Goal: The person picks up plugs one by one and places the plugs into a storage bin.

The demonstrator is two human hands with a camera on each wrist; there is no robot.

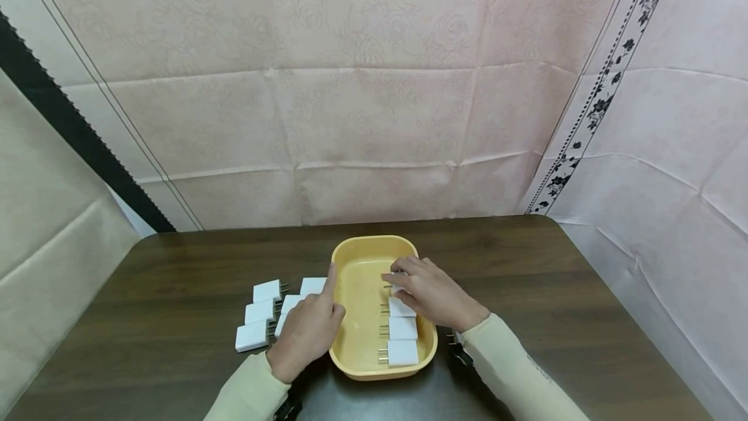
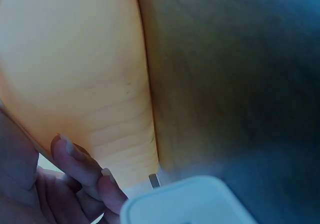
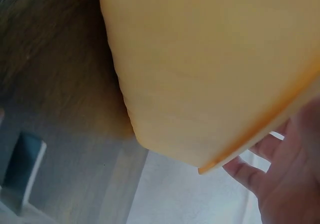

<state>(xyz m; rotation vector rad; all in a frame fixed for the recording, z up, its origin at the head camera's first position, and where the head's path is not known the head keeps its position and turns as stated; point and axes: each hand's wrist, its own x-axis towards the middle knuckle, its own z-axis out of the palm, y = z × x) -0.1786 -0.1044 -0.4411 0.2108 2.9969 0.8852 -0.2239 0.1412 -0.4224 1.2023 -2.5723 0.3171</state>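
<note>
Head view: right hand (image 1: pixel 434 291) over mostly hidden plug (image 1: pixel 396 288), grip unclear; left hand (image 1: pixel 311 329) unclenched.

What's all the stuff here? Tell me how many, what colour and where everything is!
Tray: one, yellow, on the table between the sleeves.
Plugs in the tray: at least four, white, along its right side, one partly covered.
Plugs left of the tray: at least six, white, on the table, some partly hidden.
Plug right of the tray: one, white, mostly hidden by a sleeve.
Table: one, dark brown, under everything.
Cloth: pale pink and whitish, behind the table, black trim both sides; pieces unclear.
Wrist devices: two, black, by the sleeves.
Sleeves: two, pale cream, at the bottom.
Left hand: one, at the tray's left rim.
Right hand: one, over the tray's right side.
</note>
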